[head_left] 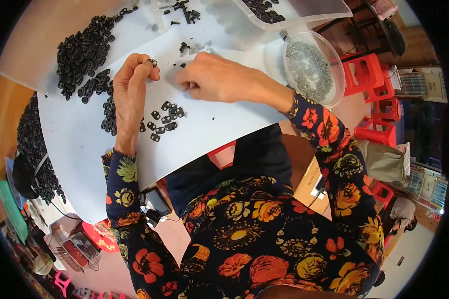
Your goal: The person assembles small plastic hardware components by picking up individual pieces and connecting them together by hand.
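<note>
My left hand (130, 84) is raised over the white tabletop, thumb and fingers pinched on a small black two-holed plastic piece (154, 63). Just to its right, my right hand (217, 78) has its fingers curled together. Whatever its fingertips may hold is hidden. Small metal springs (203, 49) and a few tiny black parts (183, 47) lie beyond the right hand. A loose group of two-holed black pieces (168, 115) rests beside my left wrist. Farther left spreads a large heap of similar black pieces (82, 52).
A clear round tub (340, 67) of fine metal springs (304, 57) stands at the right. Behind it sits a translucent tray (314, 20) with black parts. Black stem-like pieces (187, 12) lie at the far edge. Red stools (361, 74) stand beyond the table.
</note>
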Tool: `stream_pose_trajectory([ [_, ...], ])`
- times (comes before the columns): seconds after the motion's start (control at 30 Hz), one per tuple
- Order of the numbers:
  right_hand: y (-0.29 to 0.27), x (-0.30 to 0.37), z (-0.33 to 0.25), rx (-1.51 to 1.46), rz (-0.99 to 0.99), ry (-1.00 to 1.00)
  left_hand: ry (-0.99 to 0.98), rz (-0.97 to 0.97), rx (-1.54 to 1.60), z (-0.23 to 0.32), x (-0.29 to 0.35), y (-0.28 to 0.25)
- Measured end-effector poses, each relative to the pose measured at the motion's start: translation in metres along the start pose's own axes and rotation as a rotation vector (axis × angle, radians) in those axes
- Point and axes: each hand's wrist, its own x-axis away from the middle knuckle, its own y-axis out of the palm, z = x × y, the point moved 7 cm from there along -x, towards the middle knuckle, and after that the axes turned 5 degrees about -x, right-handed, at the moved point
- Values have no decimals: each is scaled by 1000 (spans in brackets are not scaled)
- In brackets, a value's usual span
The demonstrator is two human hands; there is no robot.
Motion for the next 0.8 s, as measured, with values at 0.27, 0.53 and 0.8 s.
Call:
stream_pose_trajectory([
  [0.27, 5, 1, -21, -147, -102, 118, -15, 9, 50, -7, -2, -4],
  [0.53, 21, 4, -23, 79, -110, 90, -43, -27, 3, -4, 0, 1],
  [0.8, 19, 7, -14, 9, -83, 74, -26, 16, 9, -7, 0, 0],
])
